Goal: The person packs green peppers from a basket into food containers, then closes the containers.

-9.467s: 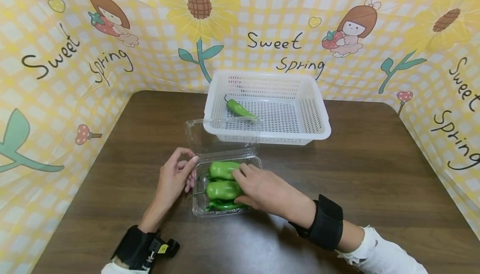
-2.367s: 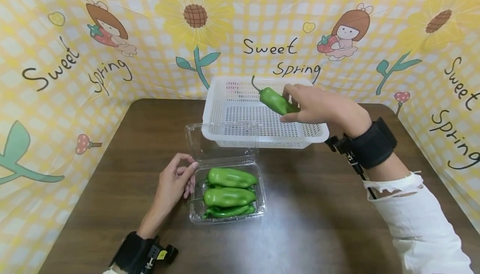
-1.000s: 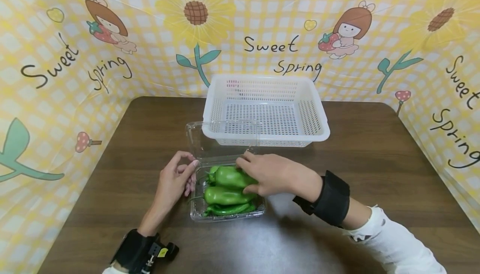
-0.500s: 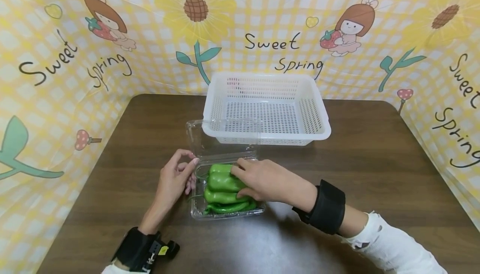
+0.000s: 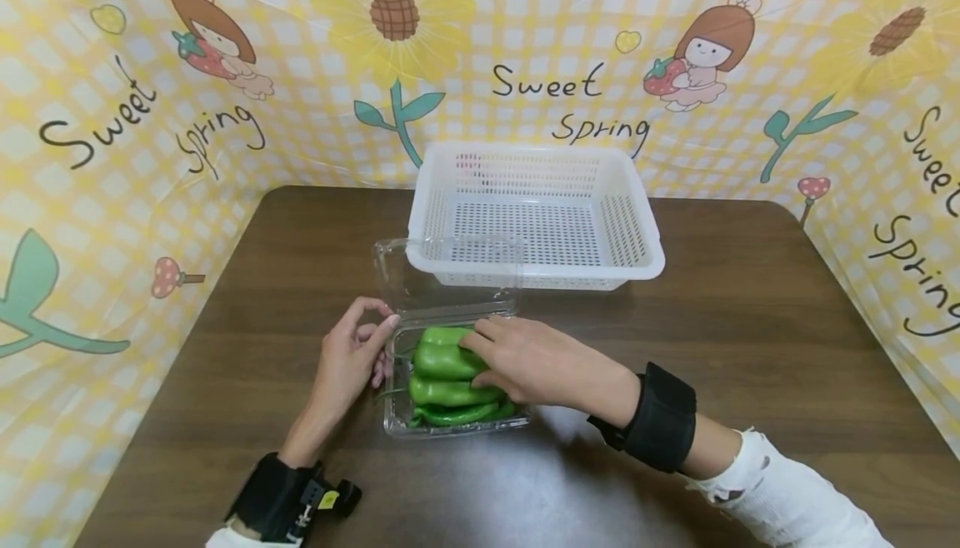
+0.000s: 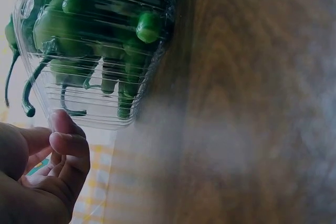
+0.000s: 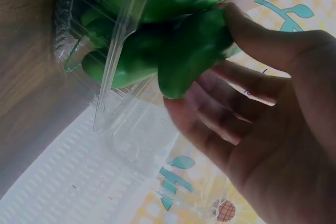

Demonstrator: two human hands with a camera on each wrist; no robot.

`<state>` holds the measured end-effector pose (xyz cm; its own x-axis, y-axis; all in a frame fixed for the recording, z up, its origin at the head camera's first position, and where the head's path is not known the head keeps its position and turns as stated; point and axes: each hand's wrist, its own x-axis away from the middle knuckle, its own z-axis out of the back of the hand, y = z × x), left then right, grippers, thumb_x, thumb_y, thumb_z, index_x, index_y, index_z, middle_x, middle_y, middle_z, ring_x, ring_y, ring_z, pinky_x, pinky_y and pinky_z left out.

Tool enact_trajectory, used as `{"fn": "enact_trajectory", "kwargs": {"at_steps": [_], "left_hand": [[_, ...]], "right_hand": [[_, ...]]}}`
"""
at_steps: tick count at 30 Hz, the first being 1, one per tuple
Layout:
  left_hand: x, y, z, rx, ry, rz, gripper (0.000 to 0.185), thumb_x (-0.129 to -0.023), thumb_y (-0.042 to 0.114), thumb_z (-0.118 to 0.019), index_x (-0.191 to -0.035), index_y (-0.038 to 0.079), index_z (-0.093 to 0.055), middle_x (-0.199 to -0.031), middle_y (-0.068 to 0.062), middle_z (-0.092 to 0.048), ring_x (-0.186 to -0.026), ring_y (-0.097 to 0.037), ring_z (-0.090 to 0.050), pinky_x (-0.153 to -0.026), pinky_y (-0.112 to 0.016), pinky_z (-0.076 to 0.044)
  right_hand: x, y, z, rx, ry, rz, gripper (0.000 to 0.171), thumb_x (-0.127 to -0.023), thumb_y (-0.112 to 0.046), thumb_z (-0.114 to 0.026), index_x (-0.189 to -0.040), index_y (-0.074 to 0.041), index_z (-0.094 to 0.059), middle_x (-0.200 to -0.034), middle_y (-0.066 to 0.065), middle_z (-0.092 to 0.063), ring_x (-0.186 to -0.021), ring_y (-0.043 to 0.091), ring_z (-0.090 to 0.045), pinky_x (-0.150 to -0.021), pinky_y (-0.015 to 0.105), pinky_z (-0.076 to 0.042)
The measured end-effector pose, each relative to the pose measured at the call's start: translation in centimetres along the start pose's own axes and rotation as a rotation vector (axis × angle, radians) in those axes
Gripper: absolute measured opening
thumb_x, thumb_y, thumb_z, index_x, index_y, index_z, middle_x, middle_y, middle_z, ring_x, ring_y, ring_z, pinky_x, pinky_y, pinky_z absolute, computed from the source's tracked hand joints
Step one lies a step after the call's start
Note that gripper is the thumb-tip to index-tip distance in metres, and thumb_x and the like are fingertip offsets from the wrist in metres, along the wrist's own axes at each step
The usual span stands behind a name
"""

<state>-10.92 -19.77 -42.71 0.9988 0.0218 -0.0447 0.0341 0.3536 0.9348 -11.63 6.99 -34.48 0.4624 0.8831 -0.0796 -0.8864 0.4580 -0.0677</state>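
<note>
In the head view a clear plastic clamshell box (image 5: 397, 423) lies on the table with its lid tipped up at the back. Several green peppers fill it in layers. My left hand (image 5: 345, 361) pinches the box's left rim between thumb and fingers, as the left wrist view also shows. My right hand (image 5: 536, 362) is over the box's right side and grips a green pepper (image 5: 442, 360) on top of the others. In the right wrist view, thumb and fingers hold this pepper (image 7: 191, 51) by its tip end. Part of it is hidden by that hand in the head view.
Behind the box stands a white perforated plastic basket (image 5: 630, 269), partly seen through the raised lid (image 5: 450, 281). Both are on a dark brown wooden table (image 5: 750, 323). A yellow checked cloth (image 5: 300, 48) hangs around the back and sides.
The pepper that lay in the white basket has been lifted out by my right hand and brought onto the others in the box. My left hand has stayed at the rim.
</note>
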Motion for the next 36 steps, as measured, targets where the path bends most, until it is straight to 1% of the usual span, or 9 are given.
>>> {"fn": "enact_trajectory", "kwargs": {"at_steps": [4,8,11,13,15,17,20,26,36], "left_hand": [[0.2,0.7,0.1,0.002,-0.009,0.009,0.02,-0.102,0.027,-0.058,-0.115,0.013,-0.054,-0.06,-0.017,-0.062,-0.038,-0.026,-0.054,-0.035,-0.036,-0.047],[0.5,2.3,0.3,0.007,-0.014,0.015,0.017,-0.102,0.019,-0.057,-0.115,0.007,-0.054,-0.061,-0.022,-0.062,-0.04,-0.032,-0.055,-0.036,-0.037,-0.047],[0.6,2.8,0.3,0.011,-0.017,0.014,0.016,-0.102,0.016,-0.057,-0.114,0.006,-0.054,-0.062,-0.024,-0.061,-0.041,-0.035,-0.055,-0.036,-0.038,-0.048],[0.6,2.4,0.2,0.024,-0.023,0.014,0.017,-0.102,0.018,-0.057,-0.114,0.007,-0.054,-0.063,-0.022,-0.06,-0.041,-0.034,-0.055,-0.036,-0.038,-0.047],[0.4,1.7,0.1,0.035,-0.023,0.01,0.018,-0.102,0.021,-0.057,-0.114,0.009,-0.054,-0.064,-0.02,-0.059,-0.04,-0.031,-0.055,-0.035,-0.037,-0.047],[0.2,0.9,0.1,0.045,-0.022,0.006,0.019,-0.102,0.025,-0.058,-0.114,0.011,-0.054,-0.064,-0.018,-0.059,-0.04,-0.028,-0.055,-0.034,-0.037,-0.046],[0.0,0.2,0.0,0.058,-0.019,-0.008,0.022,-0.101,0.03,-0.058,-0.116,0.013,-0.054,-0.064,-0.016,-0.06,-0.039,-0.026,-0.054,-0.034,-0.037,-0.046],[-0.1,0.1,0.0,0.067,-0.029,-0.019,0.023,-0.101,0.03,-0.058,-0.116,0.013,-0.053,-0.062,-0.017,-0.059,-0.039,-0.027,-0.054,-0.034,-0.037,-0.046],[-0.4,-0.1,-0.2,0.046,-0.025,0.004,0.02,-0.102,0.022,-0.056,-0.117,0.009,-0.052,-0.062,-0.019,-0.059,-0.039,-0.034,-0.054,-0.034,-0.037,-0.046]], "right_hand": [[0.0,0.1,-0.1,-0.011,0.018,0.007,0.03,-0.097,-0.032,-0.064,-0.116,-0.009,-0.062,-0.092,0.0,-0.058,-0.075,0.008,-0.054,-0.066,0.022,-0.053],[0.0,0.2,-0.1,0.018,0.032,0.015,0.02,-0.099,-0.028,-0.063,-0.107,-0.01,-0.065,-0.084,-0.002,-0.052,-0.066,0.005,-0.046,-0.055,0.017,-0.046],[0.0,0.2,-0.2,0.04,0.034,0.018,0.016,-0.099,-0.027,-0.061,-0.102,-0.012,-0.067,-0.081,-0.002,-0.051,-0.065,0.006,-0.044,-0.053,0.016,-0.043],[-0.1,0.2,-0.3,0.045,0.03,0.017,0.016,-0.099,-0.027,-0.061,-0.102,-0.012,-0.067,-0.082,-0.002,-0.053,-0.066,0.006,-0.046,-0.054,0.017,-0.045],[-0.1,0.2,-0.4,0.038,0.024,0.007,0.021,-0.099,-0.027,-0.062,-0.112,-0.011,-0.066,-0.085,-0.002,-0.055,-0.068,0.007,-0.049,-0.056,0.018,-0.047],[-0.1,0.3,-0.4,0.029,0.025,0.002,0.031,-0.098,-0.027,-0.063,-0.125,-0.011,-0.063,-0.089,-0.001,-0.058,-0.07,0.006,-0.05,-0.058,0.018,-0.049],[-0.1,0.3,-0.5,0.022,0.03,0.002,0.044,-0.098,-0.027,-0.063,-0.14,-0.015,-0.055,-0.092,0.0,-0.058,-0.069,0.006,-0.048,-0.057,0.017,-0.048],[-0.3,0.4,-0.7,0.03,0.019,0.003,0.046,-0.097,-0.025,-0.065,-0.142,-0.019,-0.055,-0.087,-0.001,-0.057,-0.066,0.006,-0.043,-0.053,0.016,-0.04],[-0.5,0.0,-1.0,0.018,-0.014,-0.04,0.048,-0.099,-0.026,-0.062,-0.145,-0.019,-0.052,-0.088,0.0,-0.057,-0.071,0.008,-0.047,-0.058,0.019,-0.046]]}}
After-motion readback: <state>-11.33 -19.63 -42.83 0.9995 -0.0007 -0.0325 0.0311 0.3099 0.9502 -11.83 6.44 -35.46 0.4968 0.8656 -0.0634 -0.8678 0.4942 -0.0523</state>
